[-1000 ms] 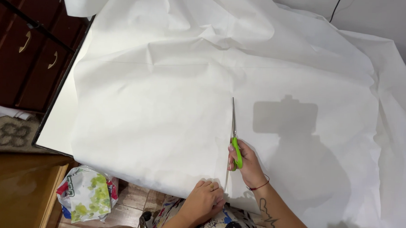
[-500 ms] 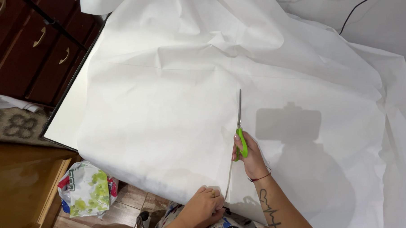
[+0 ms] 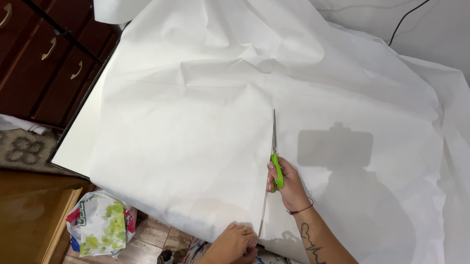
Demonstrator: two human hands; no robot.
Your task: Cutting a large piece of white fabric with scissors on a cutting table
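A large sheet of white fabric (image 3: 193, 125) lies spread over a table, creased and bunched toward the far side. My right hand (image 3: 288, 187) grips green-handled scissors (image 3: 274, 149), blades pointing away from me along a straight cut in the cloth. The slit runs from the near edge up to the scissors. My left hand (image 3: 235, 246) pinches the near edge of the fabric just left of the slit, at the table's front edge.
A dark wooden drawer unit (image 3: 34, 52) stands to the left. A patterned rug (image 3: 10, 147) and a green-and-white printed bag (image 3: 99, 229) lie on the floor. A black cable (image 3: 405, 18) runs at the far right. A brown surface (image 3: 13, 218) sits at lower left.
The scissors and my right hand have moved a little farther along the cut, away from me. My left hand stays at the near edge.
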